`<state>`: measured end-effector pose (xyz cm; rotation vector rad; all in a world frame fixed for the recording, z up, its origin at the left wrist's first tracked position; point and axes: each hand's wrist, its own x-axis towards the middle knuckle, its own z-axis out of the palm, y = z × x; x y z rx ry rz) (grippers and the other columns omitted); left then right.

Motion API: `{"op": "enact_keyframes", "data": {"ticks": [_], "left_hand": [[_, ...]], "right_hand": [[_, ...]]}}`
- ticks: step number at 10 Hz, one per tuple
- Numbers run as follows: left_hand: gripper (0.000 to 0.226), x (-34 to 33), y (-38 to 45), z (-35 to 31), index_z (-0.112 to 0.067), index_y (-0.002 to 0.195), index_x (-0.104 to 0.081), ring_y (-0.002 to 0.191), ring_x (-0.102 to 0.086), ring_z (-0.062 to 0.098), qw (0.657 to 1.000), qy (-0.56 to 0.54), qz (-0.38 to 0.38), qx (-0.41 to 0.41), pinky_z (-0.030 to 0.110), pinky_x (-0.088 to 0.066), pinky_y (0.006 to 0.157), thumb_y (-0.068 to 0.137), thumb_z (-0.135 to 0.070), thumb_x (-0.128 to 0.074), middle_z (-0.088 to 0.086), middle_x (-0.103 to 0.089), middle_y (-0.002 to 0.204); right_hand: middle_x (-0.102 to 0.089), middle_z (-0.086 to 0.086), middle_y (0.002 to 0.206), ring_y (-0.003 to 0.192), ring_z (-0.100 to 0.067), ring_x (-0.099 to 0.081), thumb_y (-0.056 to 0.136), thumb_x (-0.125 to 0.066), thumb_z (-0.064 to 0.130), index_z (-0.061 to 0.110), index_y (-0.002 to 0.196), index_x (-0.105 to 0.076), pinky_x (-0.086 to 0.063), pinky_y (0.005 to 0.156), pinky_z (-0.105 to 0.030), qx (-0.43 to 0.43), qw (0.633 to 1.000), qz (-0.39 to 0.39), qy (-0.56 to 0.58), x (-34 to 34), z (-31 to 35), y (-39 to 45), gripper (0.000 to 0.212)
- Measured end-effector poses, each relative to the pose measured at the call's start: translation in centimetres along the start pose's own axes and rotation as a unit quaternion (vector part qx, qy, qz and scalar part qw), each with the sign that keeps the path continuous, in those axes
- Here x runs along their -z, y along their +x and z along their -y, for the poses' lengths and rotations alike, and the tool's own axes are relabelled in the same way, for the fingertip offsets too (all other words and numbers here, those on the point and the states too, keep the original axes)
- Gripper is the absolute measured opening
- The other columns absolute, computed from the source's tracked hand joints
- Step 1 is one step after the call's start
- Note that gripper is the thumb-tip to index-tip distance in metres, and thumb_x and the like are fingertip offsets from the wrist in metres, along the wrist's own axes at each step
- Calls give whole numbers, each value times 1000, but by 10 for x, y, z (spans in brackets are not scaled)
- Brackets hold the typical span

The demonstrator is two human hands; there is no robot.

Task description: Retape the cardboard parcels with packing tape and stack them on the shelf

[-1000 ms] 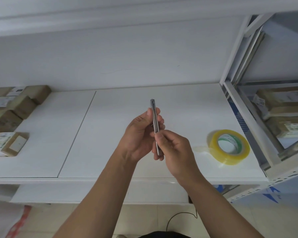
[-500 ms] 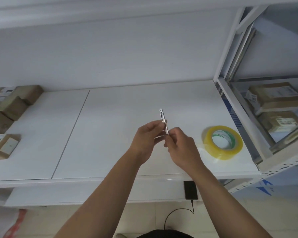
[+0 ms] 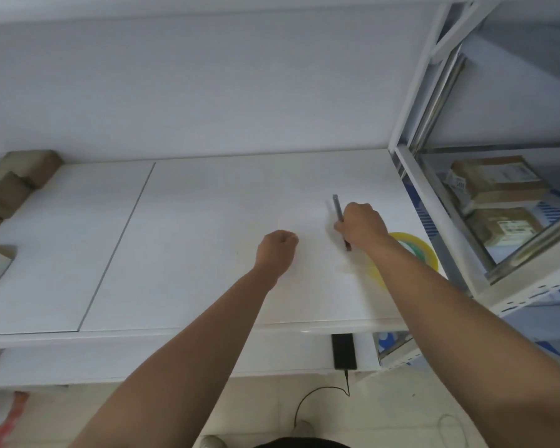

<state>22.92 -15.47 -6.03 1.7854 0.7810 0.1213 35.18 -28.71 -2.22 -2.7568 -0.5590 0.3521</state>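
A person's right hand (image 3: 362, 226) grips a slim grey metal utility knife (image 3: 337, 208) above a smooth white worktop (image 3: 207, 240), its fingers curled round the handle so that one end of the tool sticks up past the knuckles and the other shows below the palm. The left hand (image 3: 277, 248) hovers well to the left of the knife, clenched into a loose fist and holding nothing. Just right of the knife hand, a roll of clear packing tape (image 3: 416, 250) with a yellowish rim and a green-printed core lies flat on the worktop, partly covered by the right forearm; the print on the core is too blurred to read. Further right of the knife, a white metal shelf (image 3: 414, 195) with a perforated front rail holds two brown cardboard parcels (image 3: 495, 182), one stacked on the other, each bearing a white shipping label whose text cannot be made out. Far to the left of the knife, at the worktop's edge, more brown cardboard parcels (image 3: 17, 179) sit clustered together, one with a pale label on top. Below the worktop's front lip, under the knife, a flat black rectangular device (image 3: 344, 350) rests on a lower ledge with a thin black cable (image 3: 317, 396) trailing from it toward the tiled floor.
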Motion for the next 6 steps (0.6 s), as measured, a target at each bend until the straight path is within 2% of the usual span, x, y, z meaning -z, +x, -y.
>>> {"op": "enact_keyframes", "data": {"ticks": [1, 2, 3, 4, 5, 6], "left_hand": [[16, 2, -5, 20, -19, 93, -66, 86, -57, 21, 996, 90, -14, 10, 31, -49, 73, 95, -19, -50, 2, -65, 95], [28, 6, -8, 31, -18, 111, -68, 109, -57, 25, 986, 163, -27, 0, 42, -51, 94, 93, -20, -47, 7, -60, 119], [34, 10, -13, 35, -18, 123, -65, 121, -47, 28, 972, 234, -34, -11, 40, -42, 104, 95, -22, -46, 8, -53, 130], [35, 14, -18, 37, -19, 129, -61, 124, -41, 30, 952, 301, -44, -26, 36, -36, 106, 98, -27, -47, 8, -50, 134], [36, 21, -22, 42, -20, 130, -59, 126, -39, 30, 946, 319, -47, -36, 36, -34, 105, 98, -29, -47, 8, -49, 135], [38, 31, -25, 43, -20, 133, -57, 131, -37, 29, 947, 312, -58, -49, 37, -32, 108, 98, -30, -50, 7, -47, 139]], "right_hand": [[-60, -13, 97, 79, -31, -53, 89, -55, 12, 8, 93, -52, -41, 66, -32, 0, 997, 34, -67, -6, -6, 9, 7], [-58, -9, 97, 81, -30, -52, 87, -53, 5, 8, 101, -58, -42, 68, -31, 14, 991, 47, -124, -13, -9, 14, 14], [-61, -10, 107, 90, -30, -57, 89, -52, 3, 9, 97, -57, -43, 71, -32, 29, 981, 58, -181, -13, -8, 16, 12], [-56, -10, 102, 105, -32, -60, 89, -49, 0, 9, 102, -59, -43, 75, -32, 27, 973, 67, -219, -12, -8, 14, 19], [-46, -4, 82, 91, -29, -57, 87, -50, 0, 10, 92, -52, -42, 72, -31, 26, 972, 72, -221, -11, -8, 14, 11], [-49, -4, 80, 81, -28, -52, 87, -52, 4, 9, 89, -53, -43, 69, -30, 24, 976, 56, -207, -8, -5, 14, 6]]}}
